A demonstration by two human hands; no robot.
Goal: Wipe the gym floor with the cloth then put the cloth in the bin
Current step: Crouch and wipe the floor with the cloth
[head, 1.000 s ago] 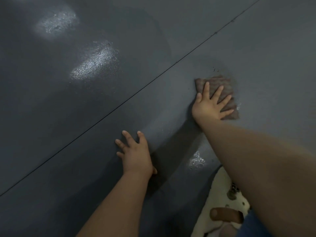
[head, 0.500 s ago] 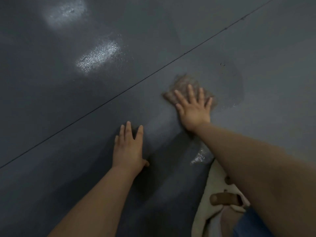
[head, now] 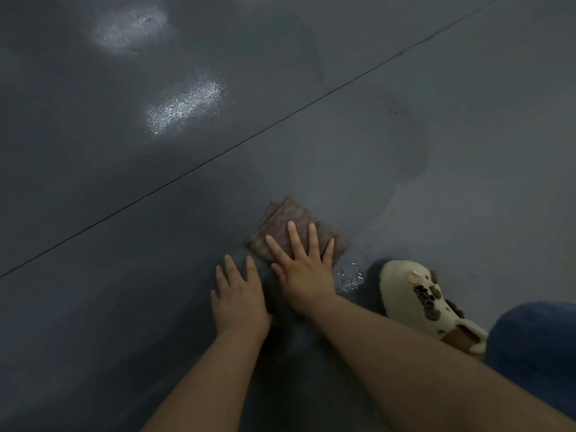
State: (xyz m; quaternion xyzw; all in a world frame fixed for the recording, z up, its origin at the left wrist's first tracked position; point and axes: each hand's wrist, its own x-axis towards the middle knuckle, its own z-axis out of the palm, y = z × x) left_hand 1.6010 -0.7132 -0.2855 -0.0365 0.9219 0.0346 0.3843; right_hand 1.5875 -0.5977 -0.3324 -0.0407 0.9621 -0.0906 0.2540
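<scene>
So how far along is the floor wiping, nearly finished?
Partly. A darker damp swath on the grey gym floor suggests that area is wiped. Wiping is in hand: the right hand presses the folded brownish cloth flat, while the left hand rests on the floor. Binning the cloth remains; no bin is in view.

No readable text, labels, brands, numbers or signs appear anywhere in view: none on the floor (head: 467, 151), the cloth (head: 293, 226), or the shoe (head: 405, 294).
</scene>
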